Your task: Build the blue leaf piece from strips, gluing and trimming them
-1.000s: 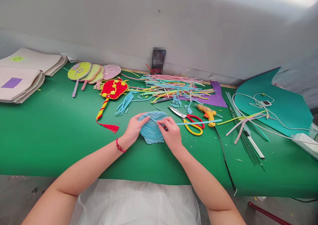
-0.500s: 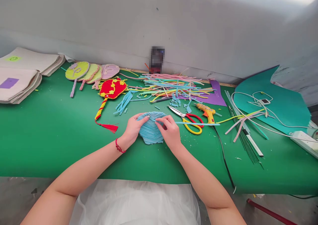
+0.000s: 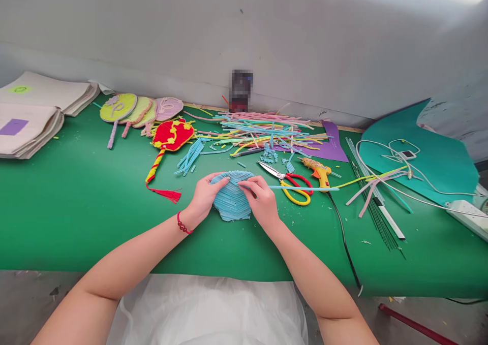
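A light blue panel of pipe cleaners (image 3: pixel 233 205), laid in slanting rows that meet along the middle, is held just above the table's front part. My left hand (image 3: pixel 206 195) grips its left edge, thumb on top and fingers underneath. At the panel's upper right, my right hand (image 3: pixel 261 197) pinches a long blue pipe cleaner (image 3: pixel 301 188), whose free length sticks out to the right over the scissors. The scissors (image 3: pixel 287 182), with one red and one yellow handle, lie open beyond my right hand. Next to them rests a yellow hot glue gun (image 3: pixel 321 175).
Behind my hands spreads a heap of coloured pipe cleaners (image 3: pixel 263 134). A red fan (image 3: pixel 173 135) with a tassel and several pastel fans (image 3: pixel 119 107) lie to the left. Paper stacks (image 3: pixel 49 93) stand at the far left, a teal sheet (image 3: pixel 415 157) and a power strip (image 3: pixel 468 213) at the right.
Almost nothing differs. Both hands keep their hold on the blue panel and the pipe cleaner, and the view has shifted very slightly.
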Motion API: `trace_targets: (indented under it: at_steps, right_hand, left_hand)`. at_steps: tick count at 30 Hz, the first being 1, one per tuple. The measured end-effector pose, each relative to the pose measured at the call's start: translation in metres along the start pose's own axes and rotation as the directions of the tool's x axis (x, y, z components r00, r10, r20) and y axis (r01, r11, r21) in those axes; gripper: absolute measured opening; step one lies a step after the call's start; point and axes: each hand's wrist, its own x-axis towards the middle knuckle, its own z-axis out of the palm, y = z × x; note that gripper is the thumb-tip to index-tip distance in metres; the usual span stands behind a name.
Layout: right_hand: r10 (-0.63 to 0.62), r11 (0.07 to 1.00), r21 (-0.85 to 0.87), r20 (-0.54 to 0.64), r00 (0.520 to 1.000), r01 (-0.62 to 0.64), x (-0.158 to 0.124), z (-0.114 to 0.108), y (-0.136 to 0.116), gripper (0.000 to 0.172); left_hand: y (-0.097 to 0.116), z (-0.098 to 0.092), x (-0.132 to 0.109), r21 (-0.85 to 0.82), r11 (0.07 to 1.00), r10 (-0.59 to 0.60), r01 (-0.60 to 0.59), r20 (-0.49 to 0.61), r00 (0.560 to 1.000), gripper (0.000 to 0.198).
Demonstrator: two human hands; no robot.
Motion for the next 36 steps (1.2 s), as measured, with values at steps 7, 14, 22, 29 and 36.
trace_targets:
  at_steps: [7,14,22,29,36]
  right_hand:
    - [-0.005,1.0,0.014,-0.005,1.0,0.005,0.001,-0.001,-0.001,0.02]
    - [-0.003,1.0,-0.004,0.004,1.0,0.003,0.002,-0.002,0.001,0.022]
    - [-0.059,0.986,-0.149,0.068,0.996,0.068,0.002,-0.008,0.001,0.025]
    - [-0.127,0.95,-0.249,0.235,0.964,0.186,0.007,-0.015,0.004,0.022]
    - [-0.084,0.996,-0.013,0.204,0.975,0.088,0.009,-0.02,0.008,0.018]
  left_hand:
    - [0.001,-0.001,0.0,0.018,1.0,0.0,0.0,-0.002,1.0,0.037]
    - [0.005,0.0,-0.002,0.079,0.996,0.034,-0.034,0.005,0.999,0.035]
    - [0.011,-0.003,0.0,0.183,0.982,0.028,-0.037,0.052,0.998,0.034]
    - [0.007,-0.008,0.001,0.324,0.943,0.031,-0.074,0.136,0.99,0.031]
    - [0.01,-0.008,0.002,0.281,0.959,0.012,-0.049,0.13,0.991,0.036]
